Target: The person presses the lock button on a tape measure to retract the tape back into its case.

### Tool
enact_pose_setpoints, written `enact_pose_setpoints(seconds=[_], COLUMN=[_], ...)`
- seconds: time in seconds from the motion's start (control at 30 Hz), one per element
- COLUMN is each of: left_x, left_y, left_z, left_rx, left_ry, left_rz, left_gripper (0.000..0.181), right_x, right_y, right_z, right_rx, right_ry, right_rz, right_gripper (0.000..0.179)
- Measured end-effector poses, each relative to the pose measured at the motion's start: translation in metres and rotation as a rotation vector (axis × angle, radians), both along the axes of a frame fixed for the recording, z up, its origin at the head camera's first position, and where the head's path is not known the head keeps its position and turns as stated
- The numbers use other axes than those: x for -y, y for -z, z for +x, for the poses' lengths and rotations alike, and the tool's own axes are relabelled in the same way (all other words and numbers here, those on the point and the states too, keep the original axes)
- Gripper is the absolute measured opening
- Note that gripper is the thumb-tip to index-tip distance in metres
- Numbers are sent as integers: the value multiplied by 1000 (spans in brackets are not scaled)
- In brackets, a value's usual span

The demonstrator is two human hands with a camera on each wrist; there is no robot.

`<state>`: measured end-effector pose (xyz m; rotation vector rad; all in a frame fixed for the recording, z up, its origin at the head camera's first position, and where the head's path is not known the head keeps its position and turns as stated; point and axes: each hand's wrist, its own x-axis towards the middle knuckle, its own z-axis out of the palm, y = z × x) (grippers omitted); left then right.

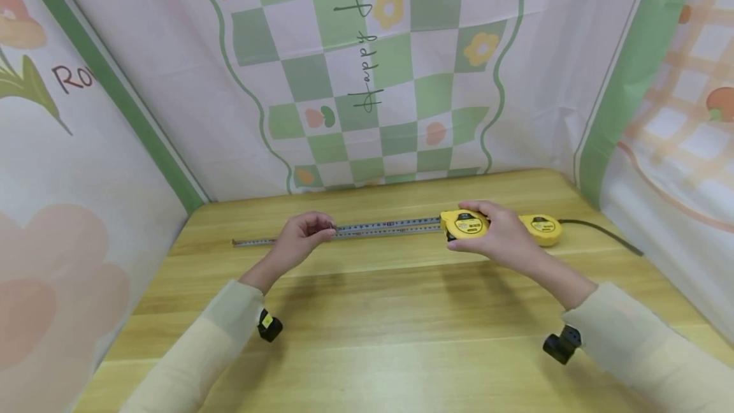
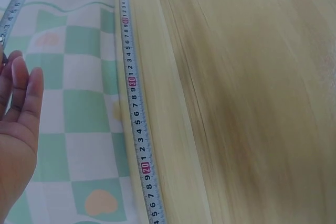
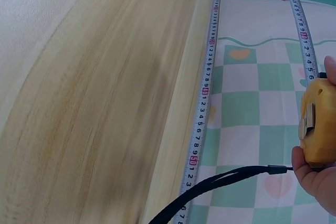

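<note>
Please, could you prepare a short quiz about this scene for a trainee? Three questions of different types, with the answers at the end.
1. What does the right hand hold?
2. True or false: the left hand is held out flat and touches nothing.
3. How many tools of the kind held in the right hand does the head view show, and where are they?

Key:
1. A yellow tape measure.
2. False: it pinches the end of the drawn-out blade.
3. Two: one in the right hand, and a second tape measure on the table.
</note>
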<state>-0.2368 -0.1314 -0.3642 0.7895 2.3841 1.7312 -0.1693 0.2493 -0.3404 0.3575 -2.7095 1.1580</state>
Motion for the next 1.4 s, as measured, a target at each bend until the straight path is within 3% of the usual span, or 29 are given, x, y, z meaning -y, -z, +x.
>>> enact_pose_setpoints(seconds=[0.67, 0.93, 1.4], left_x=[-4, -5, -8], left_y=[1, 4, 1], left_z=[2, 1, 5], left_rx=[0, -56, -25], left_ry=[3, 31, 15], left_rz=[-12, 8, -5], left_gripper=[12, 12, 11], right_x=[6, 8, 12], right_y=[0, 0, -1], right_z=[1, 2, 3], right_rx=[2, 10, 20], right_ry=[20, 20, 22], right_rz=[18, 17, 22], right_gripper=[88, 87, 87])
